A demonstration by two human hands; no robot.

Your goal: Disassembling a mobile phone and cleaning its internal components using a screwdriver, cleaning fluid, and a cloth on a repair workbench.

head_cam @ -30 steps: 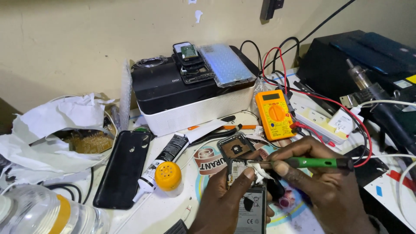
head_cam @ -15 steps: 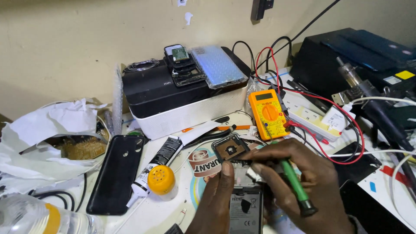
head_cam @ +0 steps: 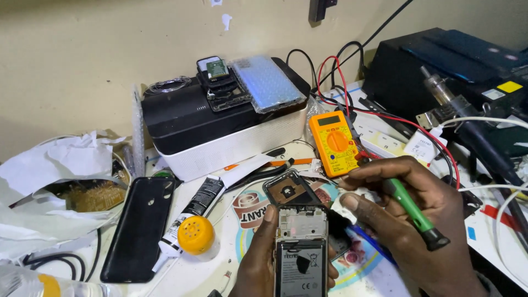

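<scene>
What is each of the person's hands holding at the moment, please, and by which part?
The left hand holds an opened phone by its side edges. The right hand holds a green screwdriver around its handle.

Lying left of the opened phone (head_cam: 300,258): black glue tube (head_cam: 193,210), white label. Showing a grey screen: orange multimeter (head_cam: 333,142). Sitting right: yellow sticker (head_cam: 510,87) on black case.

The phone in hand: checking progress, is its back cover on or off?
Off. The phone in the left hand shows its bare battery and inner frame.
</scene>
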